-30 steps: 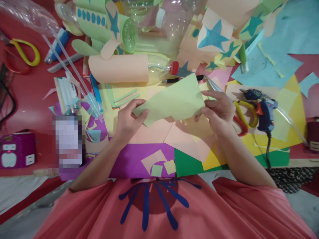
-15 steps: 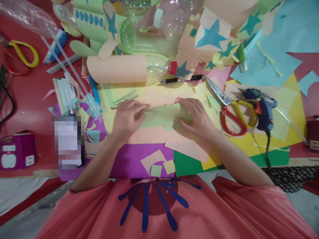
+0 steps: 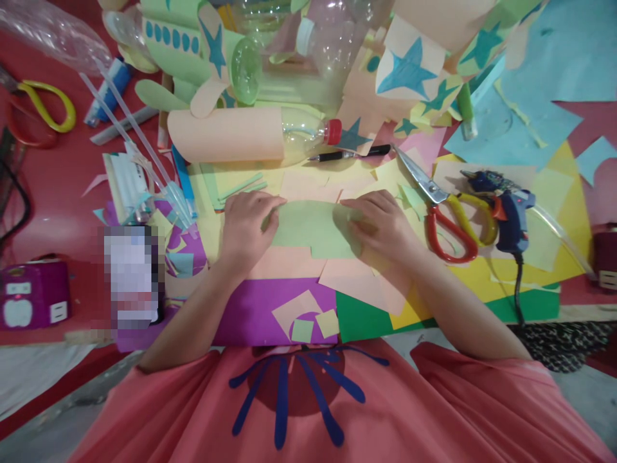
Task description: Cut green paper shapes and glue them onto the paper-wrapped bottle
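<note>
Between my two hands is a piece of pale green paper [image 3: 311, 225], lying over peach paper scraps [image 3: 284, 262]. My left hand [image 3: 250, 225] pinches its left end between thumb and fingers. At the other end, my right hand [image 3: 383, 222] has its thumb and fingers closed on the green paper's right edge. Just beyond the hands lies a plastic bottle [image 3: 303, 132] on its side, wrapped in peach paper and capped in red. A black pen [image 3: 351, 153] rests beside it.
Scissors [image 3: 436, 193] with red and yellow handles and a blue glue gun [image 3: 515, 222] lie to the right. At left are a phone [image 3: 132, 276], clear glue sticks [image 3: 139, 135] and a purple box [image 3: 33, 292]. Paper-covered bottles [image 3: 178, 48] and star cutouts [image 3: 407, 71] crowd the back.
The far edge of the green paper now bows upward in the middle, and more of its surface shows. My right hand has shifted slightly, its fingers drawn closer together.
</note>
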`<state>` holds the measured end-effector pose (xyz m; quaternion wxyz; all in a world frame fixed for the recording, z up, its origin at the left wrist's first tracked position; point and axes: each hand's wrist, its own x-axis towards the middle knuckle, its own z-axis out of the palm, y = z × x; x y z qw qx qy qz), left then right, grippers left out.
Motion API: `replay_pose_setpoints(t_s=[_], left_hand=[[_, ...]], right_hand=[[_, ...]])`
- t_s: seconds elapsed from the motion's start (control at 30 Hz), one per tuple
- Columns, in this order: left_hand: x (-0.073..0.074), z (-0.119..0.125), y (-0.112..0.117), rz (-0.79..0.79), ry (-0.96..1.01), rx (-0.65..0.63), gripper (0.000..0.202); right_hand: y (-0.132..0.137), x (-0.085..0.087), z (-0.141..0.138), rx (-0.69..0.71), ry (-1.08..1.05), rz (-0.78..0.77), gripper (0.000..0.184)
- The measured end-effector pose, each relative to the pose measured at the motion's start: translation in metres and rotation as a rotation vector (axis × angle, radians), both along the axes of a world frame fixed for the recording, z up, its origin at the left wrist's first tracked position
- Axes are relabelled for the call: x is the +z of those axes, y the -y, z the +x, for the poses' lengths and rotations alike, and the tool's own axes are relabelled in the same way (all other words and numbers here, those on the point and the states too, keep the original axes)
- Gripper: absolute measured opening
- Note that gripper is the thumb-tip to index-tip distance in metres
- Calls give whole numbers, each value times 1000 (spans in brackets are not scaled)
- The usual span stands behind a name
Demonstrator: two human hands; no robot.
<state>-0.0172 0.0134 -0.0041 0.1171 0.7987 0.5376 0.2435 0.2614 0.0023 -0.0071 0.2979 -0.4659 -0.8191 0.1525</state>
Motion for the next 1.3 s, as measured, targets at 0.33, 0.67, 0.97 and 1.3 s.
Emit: replay_pose_setpoints(t_s=[0.33, 0.67, 0.97, 1.3], left_hand=[[17, 34, 42, 75, -189, -547, 31], [12, 39, 43, 92, -342, -505, 40], [14, 39, 42, 62, -303, -483, 39], [16, 31, 36, 253, -181, -462, 24]], right_hand=[[-1, 4, 2, 19, 10, -21, 24], [-2, 2, 4, 24, -73, 56, 21], [-4, 1, 3, 178, -145, 131, 30], [-3, -5, 3, 200, -82, 209, 30]])
